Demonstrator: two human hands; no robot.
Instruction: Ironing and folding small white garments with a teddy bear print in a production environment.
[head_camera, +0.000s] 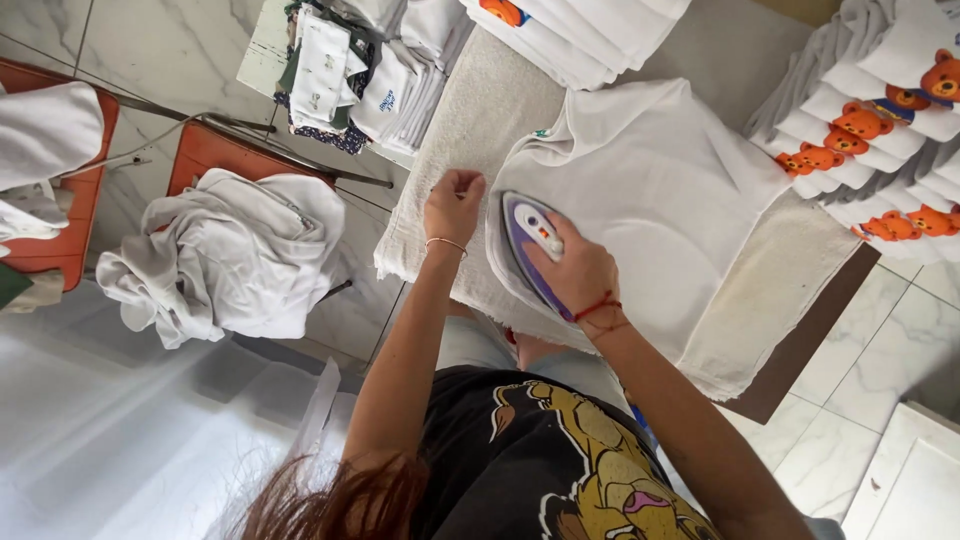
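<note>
A white garment (660, 190) lies spread on a beige towel pad (480, 110) that covers the table. My right hand (580, 275) grips the handle of a purple and white iron (528, 240), which rests on the garment's near left part. My left hand (453, 203) is just left of the iron. Its fingers pinch the garment's left edge against the pad. A thin bracelet circles my left wrist and a red string my right.
Stacks of folded white clothes with orange bear prints (870, 120) line the table's right side, and another stack (580, 30) sits at the far end. Left of the table, an orange chair (215, 150) holds a heap of white clothes (235, 255). Folded garments (350, 70) sit beyond it.
</note>
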